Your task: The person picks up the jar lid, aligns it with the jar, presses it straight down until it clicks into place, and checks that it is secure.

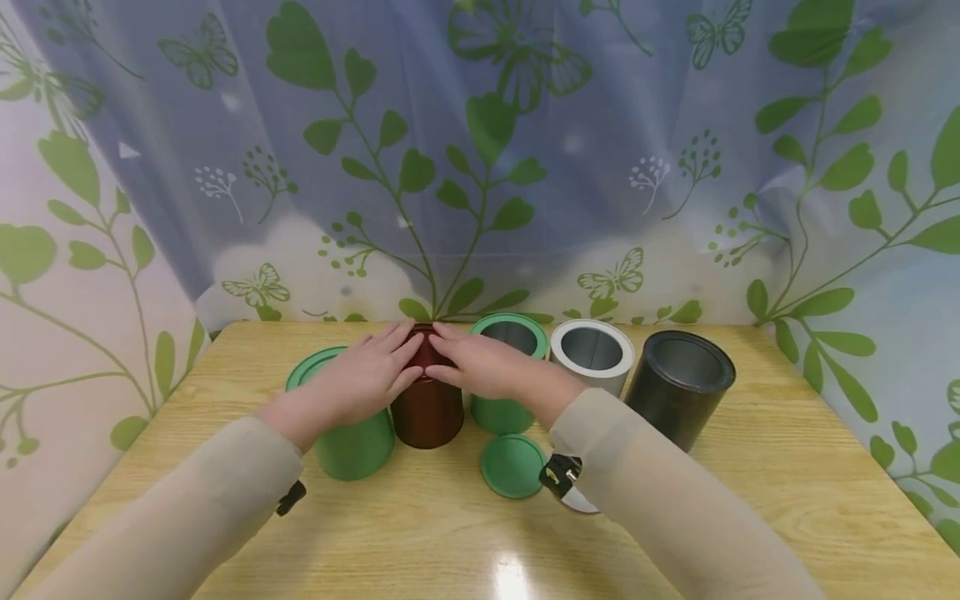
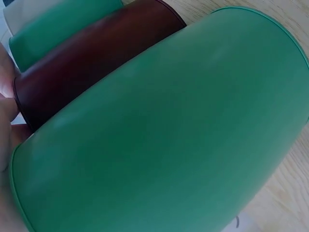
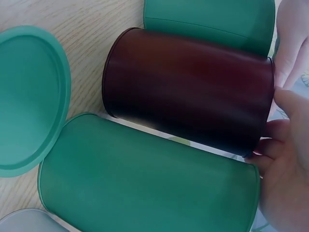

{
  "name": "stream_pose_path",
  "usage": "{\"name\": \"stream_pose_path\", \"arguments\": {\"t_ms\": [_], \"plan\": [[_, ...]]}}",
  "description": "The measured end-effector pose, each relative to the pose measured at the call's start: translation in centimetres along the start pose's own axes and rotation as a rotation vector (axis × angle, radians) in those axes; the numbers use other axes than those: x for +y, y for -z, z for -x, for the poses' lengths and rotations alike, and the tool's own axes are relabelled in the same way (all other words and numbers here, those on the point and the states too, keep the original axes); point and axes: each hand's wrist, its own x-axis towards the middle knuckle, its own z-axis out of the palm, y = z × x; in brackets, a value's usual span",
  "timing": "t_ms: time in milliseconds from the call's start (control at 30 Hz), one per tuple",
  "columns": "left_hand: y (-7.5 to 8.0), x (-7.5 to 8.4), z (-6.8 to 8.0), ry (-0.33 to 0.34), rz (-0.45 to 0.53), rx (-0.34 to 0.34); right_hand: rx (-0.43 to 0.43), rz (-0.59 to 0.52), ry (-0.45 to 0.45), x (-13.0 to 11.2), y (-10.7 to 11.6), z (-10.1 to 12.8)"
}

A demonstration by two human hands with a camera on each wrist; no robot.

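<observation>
A dark red can [image 1: 427,417] stands upright on the table with both hands over its top. My left hand [image 1: 367,375] reaches in from the left, its fingers extended onto the can's top. From the other side, my right hand [image 1: 487,364] lays its fingers on the same top, thumb near the closer rim. In the right wrist view the fingertips of the right hand [image 3: 285,179] are at the red can's top rim. The left forearm passes over a green can [image 1: 352,450], and the right hand partly covers another green can [image 1: 504,415], which is uncovered.
To the right stand an uncovered white can [image 1: 617,382] and an uncovered black can [image 1: 667,408]. A round green lid [image 1: 513,467] lies on the wooden table [image 1: 405,542]. Beside it a white lid [image 1: 579,502] is mostly hidden by the right sleeve. A patterned curtain [image 1: 600,200] hangs behind.
</observation>
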Motion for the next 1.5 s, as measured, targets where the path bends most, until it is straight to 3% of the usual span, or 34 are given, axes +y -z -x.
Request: {"name": "stream_pose_path", "arguments": {"t_ms": [433, 800, 1100, 1300, 1500], "plan": [[0.1, -0.2, -0.2, -0.003, 0.046, -0.049, -0.087, 0.088, -0.037, -0.5, -0.4, -0.7], [0.3, -0.3, -0.4, -0.009, 0.094, -0.086, -0.097, 0.12, -0.049, -0.4, -0.7, -0.8], [0.1, 0.0, 0.1, 0.051, -0.001, -0.076, -0.086, 0.151, -0.079, -0.8, -0.6, -0.3], [-0.4, 0.3, 0.6, 0.032, -0.088, -0.025, -0.062, 0.211, -0.093, -0.9, -0.7, 0.1], [-0.3, 0.8, 0.7, 0.042, -0.109, -0.052, -0.033, 0.275, -0.093, -1.0, -1.2, 0.1]]}}
